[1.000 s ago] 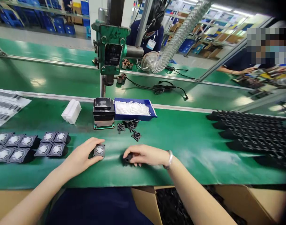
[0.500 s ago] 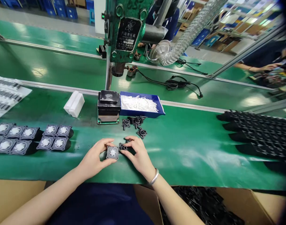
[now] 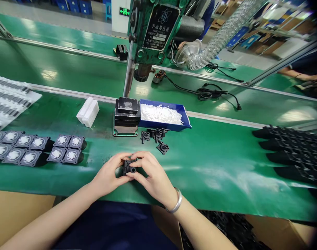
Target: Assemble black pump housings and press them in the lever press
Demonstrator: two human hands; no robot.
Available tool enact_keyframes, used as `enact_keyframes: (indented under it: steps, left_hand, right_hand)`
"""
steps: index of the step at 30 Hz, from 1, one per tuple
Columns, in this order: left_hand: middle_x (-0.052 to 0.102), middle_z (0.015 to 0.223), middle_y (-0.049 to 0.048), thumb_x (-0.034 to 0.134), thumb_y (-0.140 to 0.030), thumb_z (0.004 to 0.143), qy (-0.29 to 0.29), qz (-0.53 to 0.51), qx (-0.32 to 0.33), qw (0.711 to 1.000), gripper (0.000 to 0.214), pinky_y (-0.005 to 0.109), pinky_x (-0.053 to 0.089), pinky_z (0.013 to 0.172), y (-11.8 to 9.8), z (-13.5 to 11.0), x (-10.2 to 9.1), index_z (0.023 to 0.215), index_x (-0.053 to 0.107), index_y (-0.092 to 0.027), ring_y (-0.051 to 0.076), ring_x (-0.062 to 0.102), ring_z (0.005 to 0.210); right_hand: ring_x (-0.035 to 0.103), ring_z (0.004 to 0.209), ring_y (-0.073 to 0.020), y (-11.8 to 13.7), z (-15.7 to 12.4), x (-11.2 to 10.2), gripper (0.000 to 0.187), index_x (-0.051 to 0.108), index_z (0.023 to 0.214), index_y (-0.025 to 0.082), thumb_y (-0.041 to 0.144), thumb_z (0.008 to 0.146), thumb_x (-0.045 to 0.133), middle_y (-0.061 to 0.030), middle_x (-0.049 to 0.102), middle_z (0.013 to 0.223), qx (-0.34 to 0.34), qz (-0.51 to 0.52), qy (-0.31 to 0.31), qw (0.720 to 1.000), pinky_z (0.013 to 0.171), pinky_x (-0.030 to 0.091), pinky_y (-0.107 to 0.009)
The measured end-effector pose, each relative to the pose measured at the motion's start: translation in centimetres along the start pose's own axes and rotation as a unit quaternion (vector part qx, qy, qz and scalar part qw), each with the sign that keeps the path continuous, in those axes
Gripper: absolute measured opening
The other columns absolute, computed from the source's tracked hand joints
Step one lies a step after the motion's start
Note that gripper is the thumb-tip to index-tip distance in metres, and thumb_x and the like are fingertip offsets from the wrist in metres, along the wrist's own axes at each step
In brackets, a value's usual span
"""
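Note:
My left hand (image 3: 109, 174) and my right hand (image 3: 150, 175) meet over the near edge of the green bench (image 3: 213, 166). Together they pinch a small black plastic cover with a side nozzle (image 3: 129, 167), pressed on top of the square impeller part, which is hidden beneath it. A silver bangle (image 3: 175, 205) sits on my right wrist. A few loose black covers (image 3: 155, 137) lie just beyond my hands. Rows of finished square parts with white impellers (image 3: 33, 148) lie to the left.
A green hand press (image 3: 153, 27) stands behind a black fixture block (image 3: 127, 116) and a blue tray of white pieces (image 3: 162, 116). White blocks (image 3: 88, 111) lie left, black trays (image 3: 293, 152) right. A cardboard box (image 3: 275, 232) sits below. Another person's arm (image 3: 301, 73) shows far right.
My hands came together: the right brought the black cover over and set it on the impeller part held by the left, which is now covered. The camera view tilted down.

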State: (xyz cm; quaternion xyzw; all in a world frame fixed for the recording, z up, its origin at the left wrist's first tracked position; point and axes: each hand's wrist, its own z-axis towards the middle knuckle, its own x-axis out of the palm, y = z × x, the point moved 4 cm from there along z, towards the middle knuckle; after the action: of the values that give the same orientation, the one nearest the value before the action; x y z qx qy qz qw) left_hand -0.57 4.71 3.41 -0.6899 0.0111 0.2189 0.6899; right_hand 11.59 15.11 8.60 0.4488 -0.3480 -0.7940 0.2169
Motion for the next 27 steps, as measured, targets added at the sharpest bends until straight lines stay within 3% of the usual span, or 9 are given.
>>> enact_keyframes:
  steps: [7,13,17,19,22,25,27]
  left_hand:
    - [0.060,0.125,0.0034,0.071,-0.022,0.084,0.030,0.074,0.049,0.996,0.057,0.035,0.052,0.101,-1.1,0.4,-0.8,0.134,0.045,-0.030,0.020,0.060,0.114]
    - [0.062,0.126,0.0046,0.073,-0.022,0.082,0.029,0.097,0.054,0.993,0.055,0.034,0.052,0.099,-1.0,0.4,-0.7,0.131,0.048,-0.026,0.021,0.061,0.114]
    - [0.063,0.121,0.0057,0.073,-0.021,0.081,0.013,0.093,0.077,0.993,0.051,0.033,0.055,0.093,-2.5,0.9,-1.8,0.127,0.052,-0.025,0.021,0.063,0.109]
    - [0.064,0.114,0.0059,0.073,-0.024,0.082,-0.006,0.114,0.120,0.986,0.042,0.032,0.056,0.089,-4.6,2.1,-3.6,0.120,0.056,-0.024,0.021,0.064,0.103]
    - [0.064,0.106,0.0063,0.074,-0.031,0.083,-0.081,0.147,0.194,0.967,0.033,0.034,0.056,0.087,-8.3,5.5,-7.5,0.112,0.061,-0.021,0.021,0.063,0.098]
    - [0.063,0.102,0.0057,0.077,-0.038,0.079,-0.146,0.137,0.211,0.957,0.037,0.034,0.057,0.084,-10.3,9.9,-10.9,0.106,0.061,-0.019,0.020,0.063,0.094]
    - [0.062,0.102,0.0054,0.077,-0.042,0.076,-0.153,0.134,0.203,0.958,0.039,0.035,0.058,0.081,-10.4,12.7,-12.0,0.102,0.061,-0.018,0.019,0.064,0.089]
  right_hand:
    - [0.059,0.100,-0.0182,-0.7,0.1,0.2,0.013,0.058,0.098,0.023,0.028,0.090,0.067,-0.0044,0.063,0.100,0.024,0.055,0.044,0.997,0.090,0.050,-0.036]
    - [0.058,0.104,-0.0186,-1.3,-0.3,0.8,0.013,0.059,0.100,0.023,0.028,0.091,0.066,-0.0048,0.063,0.104,0.033,0.064,0.032,0.997,0.093,0.049,-0.036]
    - [0.057,0.113,-0.0211,-0.9,0.4,-0.4,0.029,0.056,0.114,0.025,0.037,0.090,0.066,-0.0080,0.060,0.117,0.010,0.046,0.065,0.997,0.098,0.050,-0.040]
    - [0.052,0.123,-0.0238,0.1,1.9,-2.7,0.038,0.053,0.123,0.026,0.039,0.091,0.065,-0.0109,0.055,0.129,-0.023,0.008,0.045,0.999,0.104,0.048,-0.044]
    - [0.052,0.124,-0.0259,2.4,6.1,-8.4,0.034,0.053,0.124,0.026,0.035,0.092,0.063,-0.0119,0.054,0.129,-0.090,-0.064,-0.084,0.990,0.106,0.046,-0.050]
    - [0.054,0.122,-0.0234,5.1,12.5,-15.2,0.036,0.053,0.125,0.024,0.037,0.093,0.062,-0.0110,0.053,0.128,-0.165,-0.084,-0.254,0.950,0.101,0.052,-0.045]
    - [0.053,0.127,-0.0197,6.9,17.4,-19.2,0.047,0.047,0.133,0.022,0.041,0.092,0.062,-0.0113,0.049,0.137,-0.217,-0.096,-0.308,0.921,0.103,0.051,-0.038]
